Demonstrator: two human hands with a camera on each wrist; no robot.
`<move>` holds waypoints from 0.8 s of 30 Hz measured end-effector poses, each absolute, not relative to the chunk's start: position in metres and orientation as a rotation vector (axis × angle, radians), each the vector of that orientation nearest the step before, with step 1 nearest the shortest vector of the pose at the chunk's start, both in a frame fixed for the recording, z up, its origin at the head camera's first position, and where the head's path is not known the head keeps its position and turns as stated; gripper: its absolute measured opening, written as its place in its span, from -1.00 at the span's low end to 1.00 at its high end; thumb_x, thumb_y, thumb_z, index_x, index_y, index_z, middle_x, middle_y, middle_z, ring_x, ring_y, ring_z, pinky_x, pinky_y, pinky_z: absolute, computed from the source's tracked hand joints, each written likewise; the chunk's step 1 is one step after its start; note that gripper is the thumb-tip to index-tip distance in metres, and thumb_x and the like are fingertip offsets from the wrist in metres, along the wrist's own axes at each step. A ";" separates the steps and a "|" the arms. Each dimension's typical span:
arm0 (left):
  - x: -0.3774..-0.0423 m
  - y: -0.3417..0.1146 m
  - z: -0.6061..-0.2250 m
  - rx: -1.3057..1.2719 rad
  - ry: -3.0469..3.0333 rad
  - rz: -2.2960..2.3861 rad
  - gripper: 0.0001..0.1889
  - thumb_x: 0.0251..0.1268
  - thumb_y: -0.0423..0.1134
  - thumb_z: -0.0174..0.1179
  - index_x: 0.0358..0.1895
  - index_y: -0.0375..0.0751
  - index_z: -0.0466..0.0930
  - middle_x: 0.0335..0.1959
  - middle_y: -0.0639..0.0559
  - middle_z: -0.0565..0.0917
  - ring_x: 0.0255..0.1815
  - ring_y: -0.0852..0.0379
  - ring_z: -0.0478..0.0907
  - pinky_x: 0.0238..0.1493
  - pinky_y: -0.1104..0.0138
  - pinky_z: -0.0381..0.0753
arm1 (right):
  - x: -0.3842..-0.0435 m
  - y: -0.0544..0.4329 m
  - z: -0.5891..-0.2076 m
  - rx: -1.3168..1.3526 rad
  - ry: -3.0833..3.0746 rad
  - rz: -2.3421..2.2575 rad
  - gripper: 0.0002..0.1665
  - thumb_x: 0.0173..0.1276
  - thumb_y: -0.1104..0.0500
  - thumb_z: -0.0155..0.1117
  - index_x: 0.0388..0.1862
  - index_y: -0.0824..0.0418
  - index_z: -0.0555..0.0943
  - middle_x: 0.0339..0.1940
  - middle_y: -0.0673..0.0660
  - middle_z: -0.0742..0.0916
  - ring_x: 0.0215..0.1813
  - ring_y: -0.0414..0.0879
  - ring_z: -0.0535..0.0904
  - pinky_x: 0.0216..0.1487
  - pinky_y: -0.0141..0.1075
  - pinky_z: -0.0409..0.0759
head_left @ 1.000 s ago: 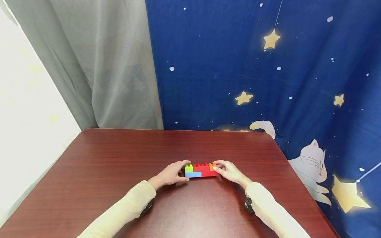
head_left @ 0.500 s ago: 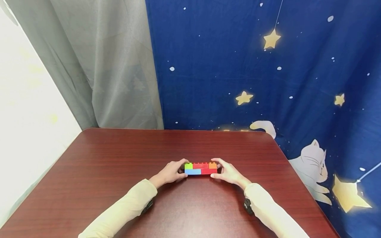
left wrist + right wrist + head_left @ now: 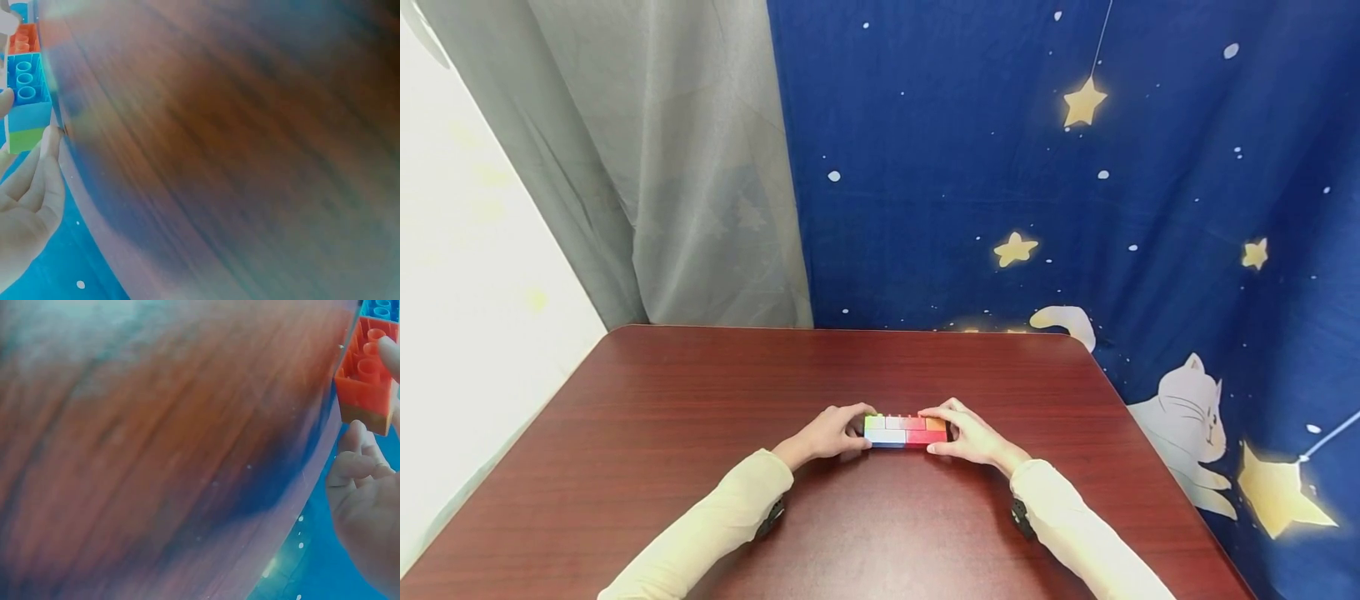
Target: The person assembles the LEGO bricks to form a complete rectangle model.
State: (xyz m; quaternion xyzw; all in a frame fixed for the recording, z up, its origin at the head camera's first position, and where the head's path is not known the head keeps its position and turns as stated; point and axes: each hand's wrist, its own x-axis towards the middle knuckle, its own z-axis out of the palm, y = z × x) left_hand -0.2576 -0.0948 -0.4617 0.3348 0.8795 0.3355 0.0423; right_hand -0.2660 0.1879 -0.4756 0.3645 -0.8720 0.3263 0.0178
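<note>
A bar of joined toy building bricks is held level between both hands, close over the table in the head view. Its upper row runs green, red, orange; the lower row is blue and red. My left hand grips the left end, thumb at the lower front and fingers over the top edge. Round the right end, my right hand does likewise. Hollow undersides show in the wrist views: the blue brick above the green brick, and the red brick above the orange brick.
The dark red wooden table spreads around the hands. Behind it hang a grey curtain and a blue starry curtain. A bright white surface lies to the left.
The right thumb has moved from the orange brick to the lower front, and its fingers have slid inward along the top. The bar has tipped so its front face catches the light.
</note>
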 end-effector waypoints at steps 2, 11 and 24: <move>-0.258 -0.094 -0.462 1.023 2.687 1.030 -0.57 -0.01 -0.28 0.27 -0.01 -0.22 0.42 -0.35 0.00 0.59 -0.42 0.24 0.52 -0.38 0.44 0.47 | -0.267 0.188 -0.475 1.148 -2.718 1.005 -0.36 -0.06 0.03 0.42 0.06 0.12 0.48 -0.28 0.00 0.43 -0.45 -0.16 0.34 -0.49 -0.42 0.34; -0.260 -0.096 -0.463 1.020 2.694 1.050 -0.58 0.01 -0.29 0.26 -0.01 -0.25 0.43 -0.35 -0.01 0.59 -0.42 0.23 0.51 -0.40 0.43 0.47 | -0.273 0.187 -0.470 1.133 -2.780 0.996 -0.38 -0.03 -0.02 0.39 0.05 0.09 0.49 -0.27 -0.01 0.44 -0.43 -0.14 0.35 -0.47 -0.40 0.36; -0.277 -0.101 -0.460 0.948 2.661 1.117 -0.56 0.05 -0.26 0.24 0.05 -0.21 0.42 -0.24 -0.07 0.56 -0.31 0.15 0.51 -0.27 0.32 0.49 | -0.287 0.181 -0.461 1.018 -2.838 1.088 -0.38 0.00 0.03 0.38 0.10 0.09 0.46 -0.25 0.04 0.45 -0.45 -0.12 0.38 -0.46 -0.37 0.38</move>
